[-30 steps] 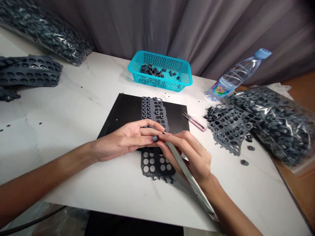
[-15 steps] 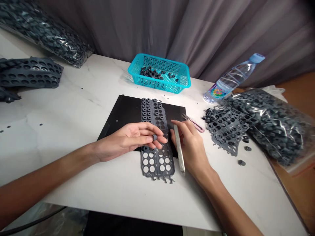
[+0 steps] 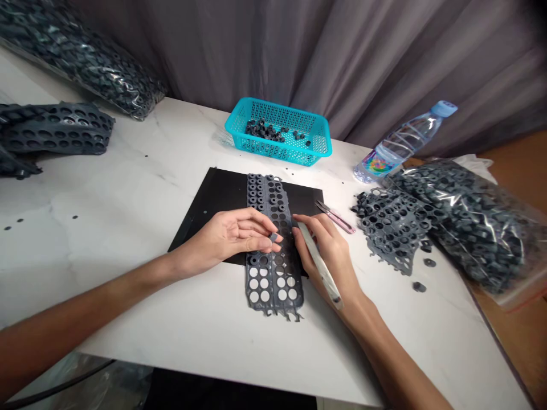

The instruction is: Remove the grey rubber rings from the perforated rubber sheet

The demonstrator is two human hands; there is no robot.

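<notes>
A grey rubber strip (image 3: 273,250) full of round holes, with small rings still in its far rows, lies across a black mat (image 3: 222,196). My left hand (image 3: 233,236) rests palm up on the mat's near edge with a small grey ring (image 3: 273,236) lying on its curled fingertips. My right hand (image 3: 327,250) sits just right of the strip, closed on a slim metal tool (image 3: 318,263) whose tip touches the strip's right edge.
A teal basket (image 3: 318,142) with loose rings stands behind the mat. Pink snips (image 3: 335,216), a punched-out strip (image 3: 391,228), a bag of rings (image 3: 465,225) and a water bottle (image 3: 399,142) lie to the right. More strips (image 3: 57,128) and another bag (image 3: 85,68) sit far left.
My right hand drew away from the left fingertips to the strip's right side and then set the tool's tip against the strip. The ring stayed on my left fingers.
</notes>
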